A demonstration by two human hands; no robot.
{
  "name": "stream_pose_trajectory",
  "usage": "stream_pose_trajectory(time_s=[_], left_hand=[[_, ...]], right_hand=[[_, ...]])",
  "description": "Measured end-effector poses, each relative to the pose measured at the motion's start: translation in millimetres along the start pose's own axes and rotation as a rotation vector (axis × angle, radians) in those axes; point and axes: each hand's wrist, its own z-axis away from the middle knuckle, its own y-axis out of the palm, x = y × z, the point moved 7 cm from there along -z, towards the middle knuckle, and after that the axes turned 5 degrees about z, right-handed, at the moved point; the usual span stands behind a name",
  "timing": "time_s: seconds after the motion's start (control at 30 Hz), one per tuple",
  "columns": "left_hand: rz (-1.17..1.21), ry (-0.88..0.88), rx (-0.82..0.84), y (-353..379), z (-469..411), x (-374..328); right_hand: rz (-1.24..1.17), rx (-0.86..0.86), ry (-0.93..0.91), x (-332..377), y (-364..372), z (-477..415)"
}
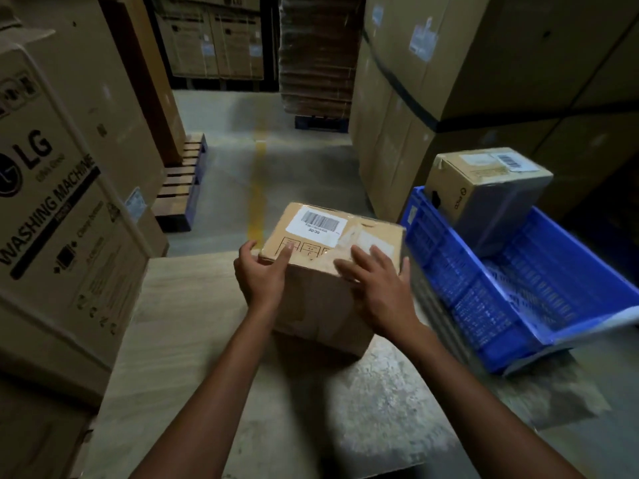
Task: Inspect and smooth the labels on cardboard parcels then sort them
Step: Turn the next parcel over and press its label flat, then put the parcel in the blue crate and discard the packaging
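Cardboard parcel point(321, 299), brown and box-shaped, is set on the pale wood-grain tabletop point(186, 305). Its top with smooth white barcode label point(318, 224) is touched by straight fingers of left hand point(261, 274) and right hand point(377, 281).

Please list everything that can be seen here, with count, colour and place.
parcel: one, brown, centre, on the pale board
barcode label: one, white, far left of the parcel's top
second parcel: one, brown, far end of the crate
crate: one, blue, right of the parcel
large cartons: several, brown, stacked left, right and behind
pallet: one, brown and blue, floor at left
floor line: one, yellow, ahead
left hand: rests on the parcel's near left corner
right hand: flat on the parcel's top
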Motion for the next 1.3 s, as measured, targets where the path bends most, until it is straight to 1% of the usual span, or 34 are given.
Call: stream_pose_trajectory(time_s=[0.1,0.13,0.17,0.23,0.27,0.3,0.4,0.53,0.7,0.8,0.93,1.13,1.3], left_hand=[[-0.031,-0.036,0.089,9.9,4.9,11.8],[-0.014,-0.058,0.117,14.3,7.7,16.6],[0.034,-0.097,0.151,19.8,11.8,19.9],[0.209,-0.189,0.21,30.6,20.6,17.9],[0.276,-0.218,0.221,34.7,22.4,17.3],[0.309,-0.226,0.231,39.7,23.7,15.9],[0.333,-0.194,0.231,47.7,31.0,3.5],[0.39,-0.066,0.255,71.9,48.0,-46.2],[0.443,0.082,0.326,115.2,75.0,-122.9],[0.47,0.171,0.32,148.0,96.3,-164.7],[0.493,0.217,0.274,204.9,122.9,-200.6],[0.531,0.224,0.302,307.1,170.3,-227.1],[0.524,0.156,0.345,370.1,212.2,-214.5]], right_hand=[[-0.245,-0.163,0.256,-47.2,8.4,5.3],[-0.391,-0.193,0.357,-61.4,14.3,8.3],[-0.605,-0.19,0.444,-71.3,21.4,10.6],[-1.104,-0.155,0.505,-75.6,36.7,12.1],[-1.248,-0.137,0.518,-75.3,41.7,12.5],[-1.304,-0.133,0.532,-77.9,42.1,13.0],[-1.384,-0.158,0.586,-86.2,36.0,11.7],[-1.434,-0.313,0.557,-117.6,-6.2,1.0],[-1.417,-0.487,0.434,-171.6,-87.0,-7.3],[-1.434,-0.595,0.382,-210.8,-135.5,-5.6],[-1.445,-0.72,0.332,-273.5,-189.2,-1.9],[-1.404,-0.777,0.335,-382.6,-230.4,7.7],[-1.354,-0.724,0.403,-458.9,-220.4,17.4]])
